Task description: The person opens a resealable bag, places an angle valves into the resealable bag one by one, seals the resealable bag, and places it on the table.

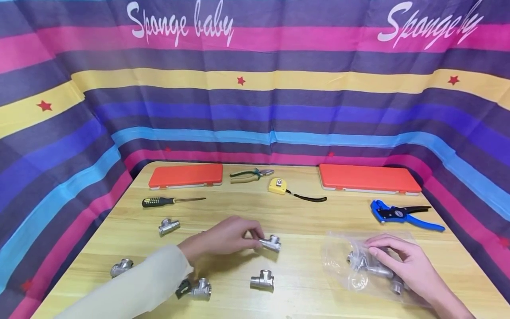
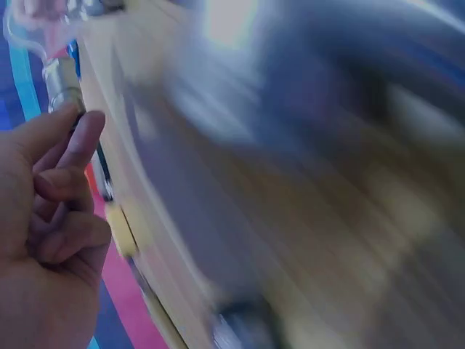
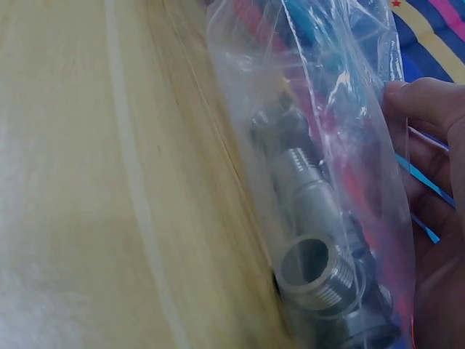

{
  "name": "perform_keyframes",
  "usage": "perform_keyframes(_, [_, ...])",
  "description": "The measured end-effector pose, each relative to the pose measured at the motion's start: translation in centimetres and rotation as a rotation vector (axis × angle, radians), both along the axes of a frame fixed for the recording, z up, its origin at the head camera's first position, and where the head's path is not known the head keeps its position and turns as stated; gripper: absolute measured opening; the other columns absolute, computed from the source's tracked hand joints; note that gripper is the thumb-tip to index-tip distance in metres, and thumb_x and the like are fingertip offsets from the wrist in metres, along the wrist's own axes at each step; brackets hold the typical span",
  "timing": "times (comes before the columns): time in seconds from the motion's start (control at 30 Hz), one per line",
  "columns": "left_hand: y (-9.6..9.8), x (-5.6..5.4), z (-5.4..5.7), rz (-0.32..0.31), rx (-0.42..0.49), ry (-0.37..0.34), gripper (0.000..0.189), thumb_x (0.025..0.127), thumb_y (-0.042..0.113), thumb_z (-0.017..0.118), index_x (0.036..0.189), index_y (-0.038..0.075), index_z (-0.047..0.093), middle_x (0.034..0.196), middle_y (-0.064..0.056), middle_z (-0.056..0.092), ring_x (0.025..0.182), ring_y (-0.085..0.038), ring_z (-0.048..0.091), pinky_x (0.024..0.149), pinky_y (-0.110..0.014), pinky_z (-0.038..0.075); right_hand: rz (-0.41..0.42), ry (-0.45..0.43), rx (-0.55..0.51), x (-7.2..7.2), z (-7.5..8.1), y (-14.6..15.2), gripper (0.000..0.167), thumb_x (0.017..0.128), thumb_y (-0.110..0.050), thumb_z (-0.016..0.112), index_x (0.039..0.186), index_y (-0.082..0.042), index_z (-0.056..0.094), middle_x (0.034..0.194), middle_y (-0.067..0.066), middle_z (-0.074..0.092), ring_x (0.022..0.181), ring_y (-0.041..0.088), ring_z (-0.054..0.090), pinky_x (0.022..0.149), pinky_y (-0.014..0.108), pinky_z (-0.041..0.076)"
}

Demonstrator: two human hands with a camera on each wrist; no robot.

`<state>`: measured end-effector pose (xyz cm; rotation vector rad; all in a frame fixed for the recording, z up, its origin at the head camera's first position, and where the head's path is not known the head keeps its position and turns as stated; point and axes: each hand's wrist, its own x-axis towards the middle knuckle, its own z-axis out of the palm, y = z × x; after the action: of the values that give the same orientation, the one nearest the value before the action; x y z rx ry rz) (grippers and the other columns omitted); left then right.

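My left hand pinches a silver threaded pipe tee between thumb and fingertips, over the middle of the table. In the left wrist view the same pipe tee shows at the fingertips. On the right, my right hand pinches the edge of a clear plastic bag. Several metal fittings lie inside that bag, seen through the film in the right wrist view. Loose on the wood are more pipe tees: one in front of the left hand, one behind the forearm, others near the sleeve.
Along the back are two red cases, pliers and a yellow tape measure. A screwdriver lies at left, a blue wire stripper at right. A striped curtain surrounds the table.
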<state>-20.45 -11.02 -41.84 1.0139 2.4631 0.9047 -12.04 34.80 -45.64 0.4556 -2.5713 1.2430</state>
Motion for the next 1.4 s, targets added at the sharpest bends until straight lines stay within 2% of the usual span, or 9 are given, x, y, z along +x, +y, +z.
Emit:
perform_keyframes(0.13, [4.5, 0.3, 0.1, -0.065, -0.015, 0.028, 0.013, 0.1, 0.027, 0.08, 0.112, 0.023, 0.078, 0.1, 0.019, 0.078, 0.059, 0.0, 0.049, 0.057, -0.018, 0.044, -0.011, 0.002, -0.005, 0.1, 0.1, -0.1, 0.024, 0.098, 0.004, 0.075, 0.111, -0.014, 0.082, 0.114, 0.001, 0.081, 0.114, -0.003, 0.069, 0.101, 0.003, 0.044])
perform_keyframes(0.33, [11.6, 1.1, -0.1, -0.182, -0.083, 0.181, 0.013, 0.102, 0.032, 0.078, 0.114, 0.025, 0.078, 0.1, 0.023, 0.078, 0.06, 0.006, 0.049, 0.061, -0.013, 0.042, -0.021, 0.006, -0.001, 0.2, 0.4, -0.4, 0.021, 0.098, 0.004, 0.076, 0.11, -0.013, 0.083, 0.114, 0.001, 0.081, 0.113, -0.004, 0.069, 0.102, 0.003, 0.044])
perform_keyframes(0.57, [16.8, 2.0, -0.5, -0.072, -0.209, 0.3, 0.015, 0.103, 0.041, 0.076, 0.115, 0.034, 0.078, 0.104, 0.026, 0.079, 0.065, 0.008, 0.053, 0.061, -0.014, 0.041, -0.018, 0.026, 0.008, 0.0, 0.6, -0.6, 0.023, 0.097, 0.005, 0.076, 0.109, -0.013, 0.083, 0.112, -0.001, 0.081, 0.112, -0.002, 0.07, 0.102, 0.004, 0.044])
perform_keyframes(0.73, [18.3, 2.5, -1.2, -0.027, -0.226, 0.269, 0.017, 0.101, 0.044, 0.077, 0.117, 0.037, 0.079, 0.103, 0.029, 0.079, 0.081, 0.013, 0.062, 0.072, -0.011, 0.043, 0.007, 0.02, 0.0, -0.2, 0.8, -0.7, 0.021, 0.098, 0.006, 0.075, 0.109, -0.011, 0.082, 0.112, 0.002, 0.081, 0.113, 0.0, 0.07, 0.101, 0.005, 0.046])
perform_keyframes(0.87, [18.8, 2.8, -1.4, -0.116, -0.173, 0.159, 0.031, 0.106, 0.039, 0.072, 0.136, 0.032, 0.074, 0.121, 0.027, 0.078, 0.097, 0.015, 0.069, 0.099, -0.011, 0.048, 0.01, 0.002, -0.024, -0.1, 0.6, -0.7, 0.021, 0.099, 0.006, 0.074, 0.11, -0.009, 0.082, 0.114, 0.0, 0.08, 0.113, -0.001, 0.07, 0.099, 0.006, 0.05])
perform_keyframes(0.97, [18.3, 3.0, -1.1, -0.209, -0.177, 0.057, 0.042, 0.111, 0.037, 0.065, 0.152, 0.03, 0.064, 0.138, 0.024, 0.072, 0.086, 0.013, 0.071, 0.104, -0.01, 0.047, 0.002, -0.005, -0.035, 0.0, 0.5, -0.6, 0.021, 0.098, 0.006, 0.074, 0.111, -0.009, 0.082, 0.115, -0.002, 0.079, 0.112, -0.003, 0.07, 0.096, 0.007, 0.052])
perform_keyframes(1.13, [14.4, 2.3, 0.2, -0.262, -0.129, -0.034, 0.037, 0.113, 0.034, 0.061, 0.148, 0.023, 0.067, 0.136, 0.015, 0.076, 0.064, 0.003, 0.069, 0.084, -0.01, 0.054, -0.014, -0.02, -0.005, 0.0, 0.5, -0.5, 0.019, 0.099, 0.002, 0.076, 0.113, -0.01, 0.082, 0.116, -0.008, 0.079, 0.111, -0.006, 0.068, 0.093, 0.006, 0.053])
perform_keyframes(1.27, [8.5, 0.7, 1.0, -0.169, -0.037, -0.085, 0.031, 0.112, 0.029, 0.062, 0.139, 0.016, 0.072, 0.128, 0.008, 0.078, 0.085, 0.0, 0.074, 0.088, -0.015, 0.058, -0.03, -0.034, 0.026, -0.1, 0.4, -0.5, 0.017, 0.1, -0.002, 0.077, 0.113, -0.012, 0.082, 0.117, -0.011, 0.078, 0.111, -0.009, 0.067, 0.092, 0.005, 0.052])
perform_keyframes(1.4, [1.1, -0.9, 1.6, 0.009, -0.052, -0.035, 0.029, 0.111, 0.026, 0.064, 0.136, 0.015, 0.074, 0.129, 0.005, 0.078, 0.111, -0.006, 0.073, 0.102, -0.028, 0.059, -0.031, -0.032, 0.04, -0.2, 0.5, -0.7, 0.017, 0.1, -0.003, 0.077, 0.113, -0.013, 0.082, 0.116, -0.013, 0.078, 0.11, -0.01, 0.067, 0.091, 0.004, 0.051])
